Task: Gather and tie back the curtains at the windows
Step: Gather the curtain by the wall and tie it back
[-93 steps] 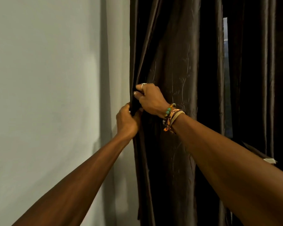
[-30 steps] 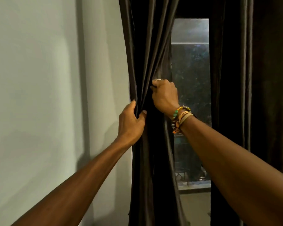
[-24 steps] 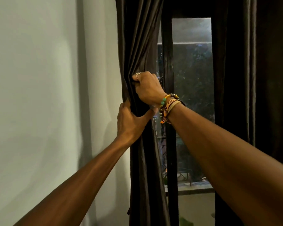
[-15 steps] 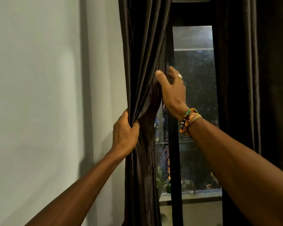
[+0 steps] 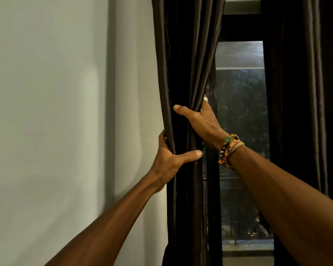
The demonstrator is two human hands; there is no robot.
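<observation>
Status: your left hand (image 5: 171, 162) grips the left curtain panel (image 5: 186, 64) low on the bundle, with the fingers wrapped behind its wall-side edge and the thumb laid across the front. Your right hand (image 5: 202, 121) grips the same bundle just above, thumb across the front folds and fingers round the window side; the ring (image 5: 205, 98) shows at the fabric edge. Both hands are closed on cloth, neither free.

The panel is bunched into a narrow column beside the wall (image 5: 46, 112), so the window (image 5: 240, 112) glass is exposed between it and the right curtain panel (image 5: 300, 93).

My read on progress:
- Left panel: gather looks roughly done.
- Tie: not done. No tie-back, cord or hook is visible, so I can't tell where it is.
- Right panel: hangs ungathered and untouched.

So you're under halfway. You'll need one hand to hold the bundle while the other fetches the tie; let go with both and the folds will likely spread.
</observation>
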